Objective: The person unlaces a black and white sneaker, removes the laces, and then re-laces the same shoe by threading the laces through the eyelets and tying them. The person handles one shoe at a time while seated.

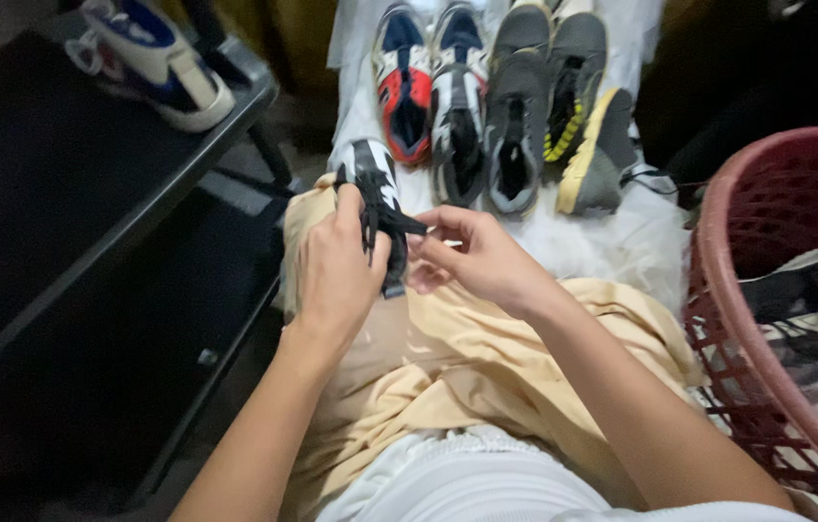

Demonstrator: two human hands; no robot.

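My left hand (336, 275) is wrapped around a black-and-white striped sneaker (377, 198), holding it toe-up over my lap on the tan cloth (448, 358). My right hand (482, 256) pinches the thin black lace (399, 224) by its tip between thumb and forefinger, other fingers loosely curled. I judge a steady shoe and a taut lace serve the threading best. Beyond, paired sneakers (486, 97) lie on white sheeting; a red plastic basket (718, 261) stands to my right.

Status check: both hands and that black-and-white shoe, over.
Left hand gripping black-and-white striped sneaker over the lap. Right hand pinching its black lace. Nothing between the hands.
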